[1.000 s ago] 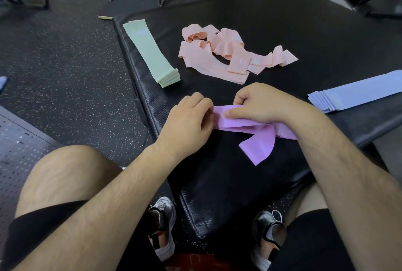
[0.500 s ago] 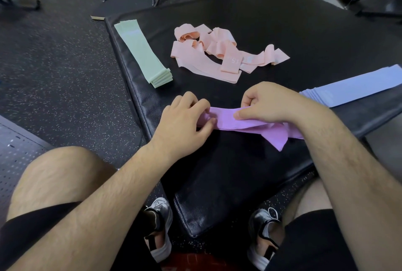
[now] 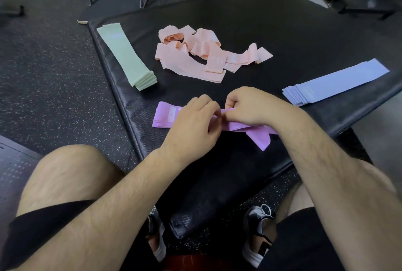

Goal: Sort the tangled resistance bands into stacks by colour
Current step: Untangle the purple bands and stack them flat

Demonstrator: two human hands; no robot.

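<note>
- Two grips meet over the purple bands [image 3: 165, 116], with the fingertips nearly touching at the middle of the strip.
- The left grip [image 3: 193, 122] sits right on top of the purple. Its fingers are curled down and grasp the strip where it meets the other grip.
- Out past the left grip's knuckles, on its outer side, the flat end of the purple bands shows in the open with a pale label on it.
- The right grip [image 3: 252, 105] is clenched on the same strip, with fingers tucked and pinching a fold at its far edge.
- The rest of the purple runs under the right grip's wrist. One loose flap pokes out just below that wrist, toward the person.
- The pink bands [image 3: 191, 61] lie just beyond both grips in a looped, twisted heap, and neither grip touches them.
- The green stack [image 3: 126, 57] is beyond the left grip and off to its outer side. It lies flat and neat, and its stepped ends point back toward that grip.
- The blue stack [image 3: 335, 83] is out on the right grip's outer side, apart from it. It is also flat, with its fanned ends nearest that grip.
- Everything lies on the black padded worktop [image 3: 282, 26], with the purple closest to the person's knees.
</note>
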